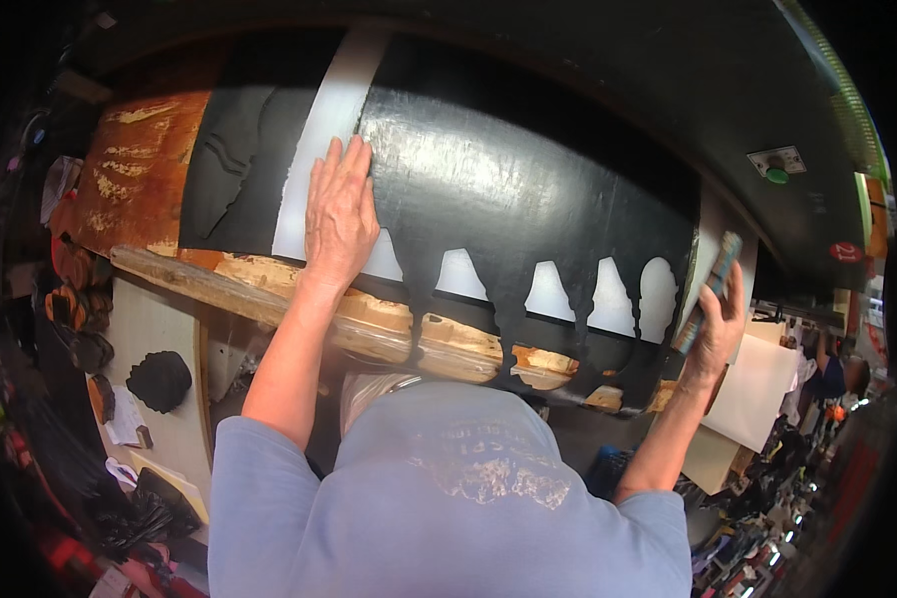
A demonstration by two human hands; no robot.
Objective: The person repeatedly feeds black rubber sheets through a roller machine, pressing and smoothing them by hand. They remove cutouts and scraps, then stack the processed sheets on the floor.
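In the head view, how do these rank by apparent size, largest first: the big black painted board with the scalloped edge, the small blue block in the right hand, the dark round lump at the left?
1. Big black painted board with scalloped edge.
2. Dark round lump.
3. Small blue block, partly hidden by the right hand, so its rank against the lump is unsure.

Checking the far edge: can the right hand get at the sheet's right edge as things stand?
Probably yes: the right hand, gripping a block, is already at the black sheet's right edge, nothing between.
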